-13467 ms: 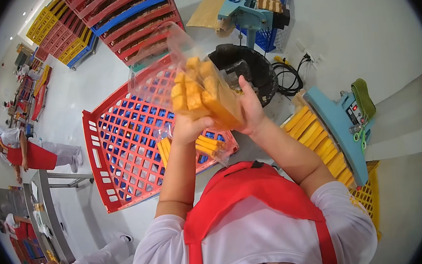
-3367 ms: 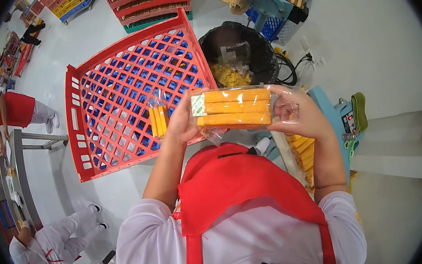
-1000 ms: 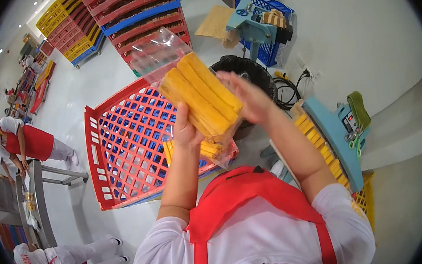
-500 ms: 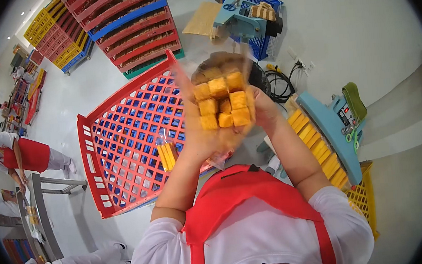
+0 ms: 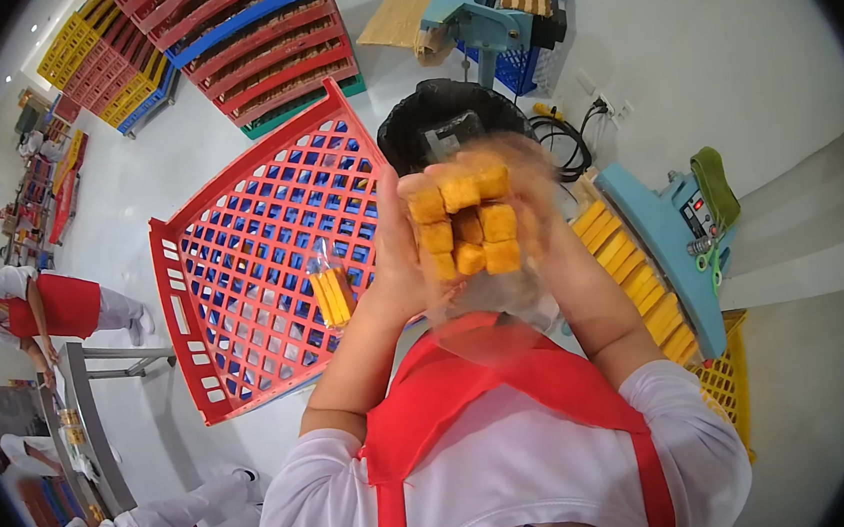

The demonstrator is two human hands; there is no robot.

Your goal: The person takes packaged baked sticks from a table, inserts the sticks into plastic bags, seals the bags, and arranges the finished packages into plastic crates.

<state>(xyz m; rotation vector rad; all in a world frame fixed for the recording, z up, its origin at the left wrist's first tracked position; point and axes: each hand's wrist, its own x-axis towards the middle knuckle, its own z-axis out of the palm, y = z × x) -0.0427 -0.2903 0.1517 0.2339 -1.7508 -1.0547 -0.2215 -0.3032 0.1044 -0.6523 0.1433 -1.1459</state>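
"Since you were watching the person's work, where was the main thing?"

"Raised in front of the red cloth apron (image 5: 504, 397): a clear plastic bag packed with square-ended golden sticks (image 5: 466, 225), their ends facing the camera. In view, it appeared just to the right of the broad red plastic lattice crate (image 5: 252, 152)."

"And the hands?"

"The bare left hand (image 5: 403, 270) was gripping the bag on the side nearest the crate, its fingers reaching up along the plastic. The bare right hand (image 5: 539, 218) was at the bag's opposite side, farther from the crate, but it was so blurred that I couldn't tell how its fingers were closed."

"Did the crate hold anything?"

"A small clear bag of slim yellow sticks (image 5: 333, 296) lay on its lattice floor, near the left forearm."

"What stood around it?"

"A round bin lined with black plastic (image 5: 399, 115) stood just beside the crate's upper right corner, and a tall stack of mostly red crates (image 5: 269, 61) rose behind it. Well apart to the crate's right was a pale-blue metal machine (image 5: 656, 238), with a row of yellow sticks (image 5: 633, 270) along it. Left of the crate, a co-worker in a red apron (image 5: 54, 306) was at a long metal table (image 5: 98, 432)."
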